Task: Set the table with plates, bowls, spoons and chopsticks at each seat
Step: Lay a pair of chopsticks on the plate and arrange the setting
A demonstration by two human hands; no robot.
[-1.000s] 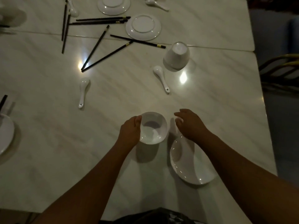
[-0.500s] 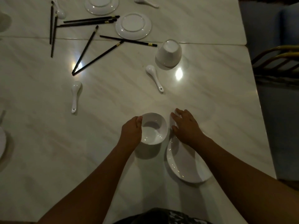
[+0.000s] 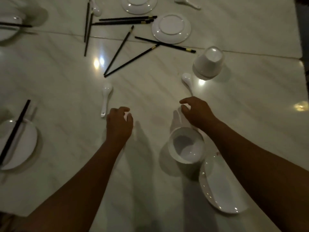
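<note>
The grip of the right hand (image 3: pixel 197 113) curls over the handle end of a spoon (image 3: pixel 187 79), whose long axis runs from its head straight back toward the fingers. I cannot tell whether it is pinching yet. The left hand (image 3: pixel 119 124) hovers loosely curled, holding nothing visible, just beside a second spoon (image 3: pixel 106 99). The bowl (image 3: pixel 186 146) stands on the surface (image 3: pixel 66 91) by the plate (image 3: pixel 219 186).

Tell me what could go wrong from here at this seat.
1. The right forearm passes over the plate and right beside the small bowl; drawing back could knock either.
2. The right hand is at the white spoon beside the upside-down cup; a slip might bump it.
</note>
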